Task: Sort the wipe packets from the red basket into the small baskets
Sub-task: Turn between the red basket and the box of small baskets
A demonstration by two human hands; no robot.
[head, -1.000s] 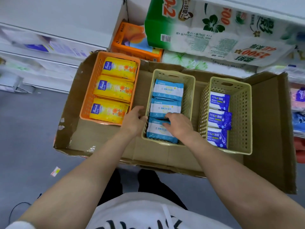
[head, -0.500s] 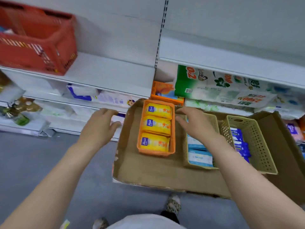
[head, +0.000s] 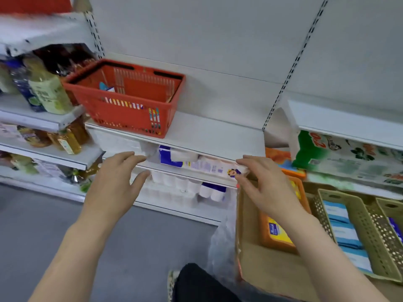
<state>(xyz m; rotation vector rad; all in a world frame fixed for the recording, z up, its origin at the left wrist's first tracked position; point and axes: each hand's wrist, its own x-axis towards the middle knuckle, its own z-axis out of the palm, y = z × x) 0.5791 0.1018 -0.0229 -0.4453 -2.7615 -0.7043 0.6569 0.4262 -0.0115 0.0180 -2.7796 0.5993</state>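
The red basket (head: pixel 128 110) stands on a white shelf at upper left, with a blue-and-white wipe packet (head: pixel 106 87) showing inside it. Below it, my left hand (head: pixel 115 184) and my right hand (head: pixel 266 184) hover in the air with fingers spread, holding nothing. At lower right a cardboard tray (head: pixel 261 271) holds an orange small basket (head: pixel 265 236) with yellow packets (head: pixel 278 232), a beige small basket (head: pixel 327 212) with pale blue packets (head: pixel 342 225), and another beige basket (head: pixel 386 223) with dark blue packets at the frame edge.
Bottles (head: pixel 46 92) crowd the shelves at left. Toilet paper packs (head: pixel 187 184) fill the low shelves behind my hands. A green-and-white tissue pack (head: pixel 340 155) lies on the right shelf. Grey floor (head: pixel 43 214) spreads at lower left; my shoe (head: pixel 172 280) shows at the bottom.
My hands have left the pale blue packets in the beige basket and risen, empty, up and left toward the red basket. The view has swung left and up.
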